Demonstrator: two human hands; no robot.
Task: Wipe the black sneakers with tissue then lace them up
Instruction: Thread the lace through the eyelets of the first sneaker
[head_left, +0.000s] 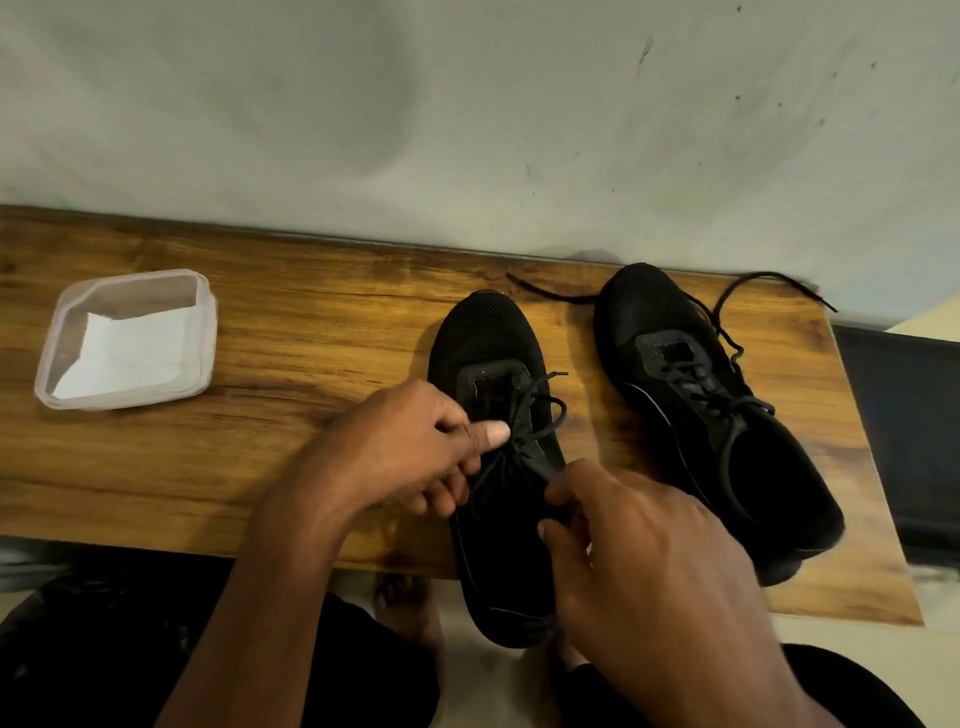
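Both hands are in on the nearer sneaker (491, 332) now. It lies on the wooden table (208, 467) with its toe pointing away at the wall (467, 130) and its heel hanging over the near edge towards the person, so its long axis runs straight out from the body. The hands sit either side of that line. The left hand (405, 447) comes in from the left with fingers curled and the thumb laid across the lace (540, 410) at the tongue. The right hand (639, 561) sits lower and to the right by the collar, fingers curled in on what looks like a strand of the same lace, though black on black makes that hard to call. The hands are close but not touching, with the crossed lace between them. Any pull looks set to go sideways, across the shoe, each hand to its own side. The other sneaker (675, 312) lies just to the right, angled a little, its lace ends (779, 280) loose on the table, and the right hand is plainly the nearer one to it. Well off to the left, the tissue (124, 353) rests in a plastic tub (210, 312), with neither hand near it. By the look of things, this is lacing, not wiping.
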